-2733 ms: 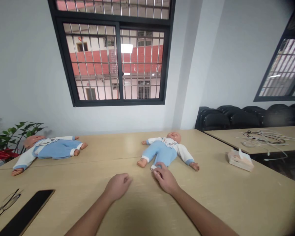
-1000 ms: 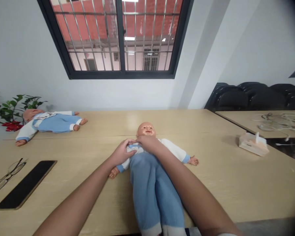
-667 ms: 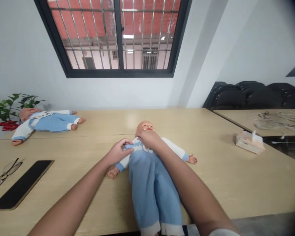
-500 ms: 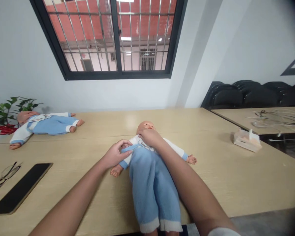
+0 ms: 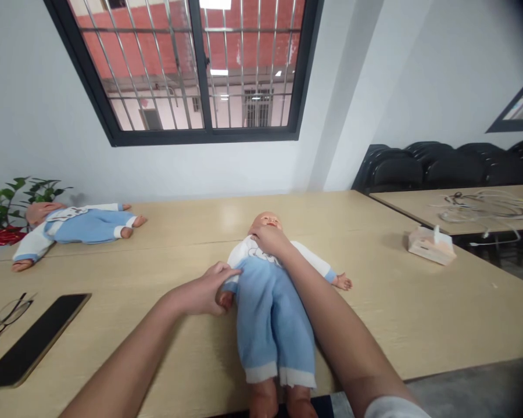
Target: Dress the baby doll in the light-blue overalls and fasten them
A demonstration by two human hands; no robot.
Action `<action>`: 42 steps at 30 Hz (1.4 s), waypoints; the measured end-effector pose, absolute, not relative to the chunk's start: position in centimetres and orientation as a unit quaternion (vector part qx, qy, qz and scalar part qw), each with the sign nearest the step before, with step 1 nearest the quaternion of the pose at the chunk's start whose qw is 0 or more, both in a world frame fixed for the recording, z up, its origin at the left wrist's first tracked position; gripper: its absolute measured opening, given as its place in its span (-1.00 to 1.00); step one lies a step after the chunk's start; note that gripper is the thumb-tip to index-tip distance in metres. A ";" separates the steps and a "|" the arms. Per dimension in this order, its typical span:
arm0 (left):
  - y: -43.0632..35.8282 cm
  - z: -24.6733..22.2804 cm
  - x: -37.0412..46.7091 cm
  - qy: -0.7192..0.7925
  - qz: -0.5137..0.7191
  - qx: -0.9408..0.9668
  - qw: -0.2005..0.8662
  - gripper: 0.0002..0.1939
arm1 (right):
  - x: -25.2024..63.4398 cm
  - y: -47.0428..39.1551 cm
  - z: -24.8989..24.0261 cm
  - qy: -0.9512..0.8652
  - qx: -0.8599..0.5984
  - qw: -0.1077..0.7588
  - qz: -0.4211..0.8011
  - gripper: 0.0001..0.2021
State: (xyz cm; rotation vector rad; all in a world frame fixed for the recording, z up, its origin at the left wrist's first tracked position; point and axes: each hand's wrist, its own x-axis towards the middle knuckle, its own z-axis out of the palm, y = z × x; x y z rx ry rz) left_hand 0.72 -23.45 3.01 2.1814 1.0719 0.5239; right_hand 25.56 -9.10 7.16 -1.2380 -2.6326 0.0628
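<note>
Down and away from the chest (image 5: 253, 252), the left hand (image 5: 207, 288) has moved off the blue strip. On the surface (image 5: 375, 307), the nearer doll (image 5: 264, 305) lies face up before the person, the other doll (image 5: 87, 226) well apart. The right hand (image 5: 269, 238) rests at the nearer doll's neck, the left by 1 cuff (image 5: 231, 284). Left fingers (image 5: 220, 268) curve, thumb apart; right fingers (image 5: 258, 231) bunch; whether either pinches cloth, I cannot tell. Adjusting the chest clothing seems the step in hand; the next move likely calls for a light hold there.
</note>
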 end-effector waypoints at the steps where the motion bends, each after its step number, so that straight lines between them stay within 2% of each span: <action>1: -23.3 2.5 0.8 0.411 0.200 0.831 0.317 -0.03 | 25.6 -9.0 7.1 -0.898 -0.424 0.113 0.023 -0.73; 6: -22.6 2.0 1.2 0.409 0.205 0.838 0.297 -0.15 | 25.6 -8.8 6.8 -0.898 -0.426 0.108 0.030 -0.73; 12: -21.9 3.3 1.6 0.397 0.266 0.856 0.197 -0.63 | 25.7 -8.3 6.1 -0.888 -0.440 0.128 0.044 -0.75; 17: -21.5 2.6 1.9 0.422 0.298 0.845 0.138 -0.82 | 24.9 -8.3 5.3 -0.875 -0.443 0.175 0.082 -0.77; 21: -21.5 2.1 1.9 0.440 0.288 0.844 0.108 -0.81 | 25.8 -7.9 6.0 -0.858 -0.430 0.240 0.145 -0.78; 25: -21.7 2.3 2.0 0.408 0.260 0.871 0.081 -0.82 | 30.5 -6.5 7.3 -0.791 -0.491 0.302 0.205 -0.67; 27: -21.7 2.3 2.0 0.395 0.266 0.877 0.068 -0.83 | 33.4 -6.0 7.4 -0.761 -0.528 0.286 0.246 -0.69; 31: -21.5 2.0 2.1 0.380 0.318 0.866 0.074 -0.89 | 36.8 -6.1 6.1 -0.735 -0.533 0.203 0.367 -0.84; 34: -21.4 1.8 2.4 0.377 0.374 0.841 0.108 -0.92 | 36.4 -6.6 4.8 -0.662 -0.473 0.163 0.558 -0.77; 36: -21.5 1.6 2.5 0.384 0.395 0.825 0.126 -0.91 | 35.1 -6.7 4.1 -0.617 -0.441 0.175 0.628 -0.74; 39: -21.5 1.4 2.4 0.403 0.402 0.809 0.142 -0.81 | 32.0 -6.4 3.2 -0.614 -0.431 0.228 0.620 -0.78; 42: -21.4 1.5 1.6 0.410 0.426 0.794 0.142 -0.58 | 28.2 -6.6 2.1 -0.606 -0.409 0.275 0.624 -0.76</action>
